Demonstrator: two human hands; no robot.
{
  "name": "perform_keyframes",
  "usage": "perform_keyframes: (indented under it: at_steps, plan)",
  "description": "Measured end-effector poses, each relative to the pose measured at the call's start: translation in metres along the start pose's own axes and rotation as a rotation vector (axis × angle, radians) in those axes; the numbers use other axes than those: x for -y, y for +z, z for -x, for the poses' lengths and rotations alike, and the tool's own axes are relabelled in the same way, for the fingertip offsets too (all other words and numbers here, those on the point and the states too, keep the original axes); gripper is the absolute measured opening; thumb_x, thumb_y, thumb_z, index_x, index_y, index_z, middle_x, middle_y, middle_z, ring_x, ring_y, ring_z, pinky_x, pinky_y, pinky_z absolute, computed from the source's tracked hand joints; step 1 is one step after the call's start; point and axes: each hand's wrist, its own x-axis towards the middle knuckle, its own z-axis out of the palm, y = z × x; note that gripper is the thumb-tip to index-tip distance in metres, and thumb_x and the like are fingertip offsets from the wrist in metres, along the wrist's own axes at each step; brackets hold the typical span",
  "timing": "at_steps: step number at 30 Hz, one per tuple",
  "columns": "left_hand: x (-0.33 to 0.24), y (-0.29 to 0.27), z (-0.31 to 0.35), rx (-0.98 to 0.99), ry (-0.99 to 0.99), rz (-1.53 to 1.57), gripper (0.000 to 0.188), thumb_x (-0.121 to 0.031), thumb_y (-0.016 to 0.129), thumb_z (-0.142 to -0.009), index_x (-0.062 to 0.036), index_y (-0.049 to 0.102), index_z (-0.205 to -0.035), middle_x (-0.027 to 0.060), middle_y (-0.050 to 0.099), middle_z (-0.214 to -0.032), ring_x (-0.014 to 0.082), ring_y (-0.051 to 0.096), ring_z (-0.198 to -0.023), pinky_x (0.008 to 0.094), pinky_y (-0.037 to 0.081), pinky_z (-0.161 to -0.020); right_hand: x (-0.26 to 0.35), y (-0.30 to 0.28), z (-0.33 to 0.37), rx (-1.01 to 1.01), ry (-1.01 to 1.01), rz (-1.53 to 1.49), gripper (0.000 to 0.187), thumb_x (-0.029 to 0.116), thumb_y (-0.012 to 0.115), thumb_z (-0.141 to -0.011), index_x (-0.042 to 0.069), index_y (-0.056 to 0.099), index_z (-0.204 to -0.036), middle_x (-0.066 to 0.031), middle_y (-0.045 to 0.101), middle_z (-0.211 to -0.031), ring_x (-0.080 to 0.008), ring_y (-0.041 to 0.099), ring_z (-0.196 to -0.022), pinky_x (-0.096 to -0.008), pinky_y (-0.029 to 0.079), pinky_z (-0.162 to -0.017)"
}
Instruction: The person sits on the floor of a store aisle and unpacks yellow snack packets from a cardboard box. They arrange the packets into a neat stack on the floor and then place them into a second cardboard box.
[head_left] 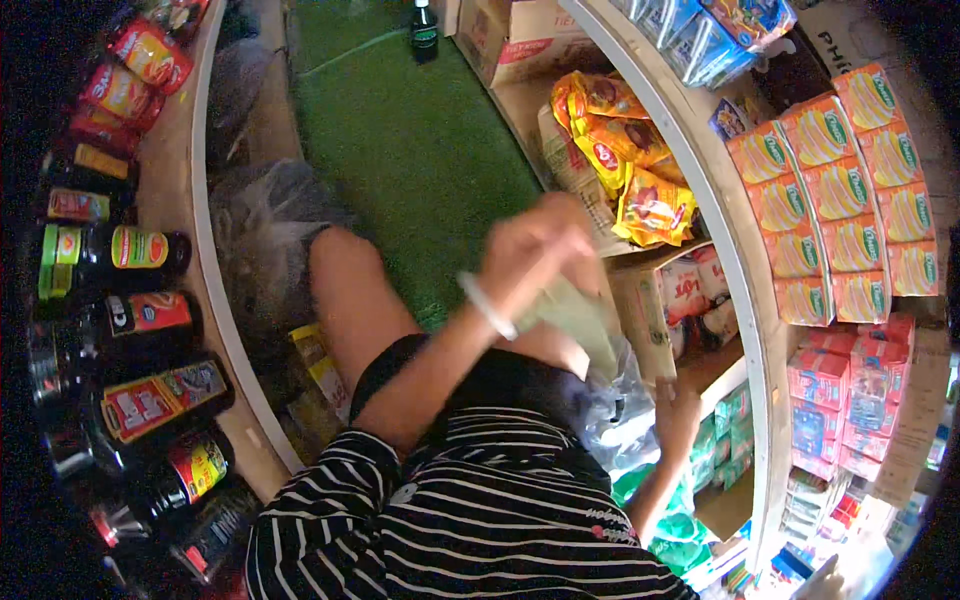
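My left hand [545, 240], with a pale band [487, 305] at the wrist, is raised in front of my knees. Motion smears its fingers, so I cannot tell whether it holds anything. Below it, an olive-green sheet-like thing [575, 325] lies by my right leg; its kind is unclear. My right hand [678, 405] is at the lower corner of an open cardboard box [640, 310], fingers partly stretched toward its edge. Inside the box are red-and-white packs [690, 285]. Clear plastic [615, 415] hangs beside my right hand.
Yellow-orange bags [655, 205] sit above the box, under a shelf edge [715, 190]. Orange cartons [820, 195] are stacked on the right shelf. Dark sauce bottles [150, 315] line the left shelf. A dark bottle [424, 35] stands on the green floor [400, 130].
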Motion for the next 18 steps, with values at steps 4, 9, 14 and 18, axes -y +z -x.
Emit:
perform_keyframes:
  at_steps: [4,9,14,18]
  plan:
    - [-0.006,-0.098,-0.016,-0.575,0.133,-0.168,0.017,-0.018,0.063,-0.084,-0.0051,0.068,-0.074,-0.0035,0.054,-0.062,0.0049,0.041,-0.055,0.0212,0.033,-0.052,0.101,-0.002,-0.074,0.014,-0.218,-0.385,0.017,0.013,0.058,-0.083,-0.004,0.059,-0.082,-0.0205,0.056,-0.071,-0.0339,0.057,-0.067,-0.0394,0.044,-0.060]
    - [-0.010,-0.166,-0.024,-0.613,0.285,-0.599,0.017,-0.018,0.063,-0.083,-0.0019,0.068,-0.079,-0.0017,0.062,-0.069,0.0059,0.046,-0.061,0.0228,0.036,-0.056,0.123,0.057,-0.174,-0.422,-0.469,0.041,0.047,0.028,0.071,-0.073,0.008,0.054,-0.111,-0.0247,0.045,-0.121,-0.0418,0.041,-0.115,-0.0509,0.037,-0.091]
    - [0.037,-0.204,-0.009,-0.685,0.181,-0.663,0.015,-0.015,0.063,-0.083,-0.0018,0.068,-0.079,-0.0012,0.063,-0.070,0.0072,0.048,-0.063,0.0234,0.038,-0.058,0.108,0.092,-0.251,-0.260,-0.050,0.324,0.093,0.052,0.074,-0.061,0.033,0.028,-0.139,-0.0231,0.017,-0.144,-0.0496,0.013,-0.131,-0.0730,0.021,-0.091]
    - [0.147,-0.252,0.015,-0.689,0.048,-0.328,0.012,-0.013,0.062,-0.084,-0.0038,0.068,-0.081,-0.0005,0.065,-0.076,0.0089,0.053,-0.067,0.0219,0.040,-0.059,0.085,0.110,-0.251,-0.390,-0.228,0.235,0.089,0.056,0.070,-0.065,0.035,0.027,-0.140,-0.0175,0.019,-0.145,-0.0469,0.017,-0.131,-0.0674,0.026,-0.094]
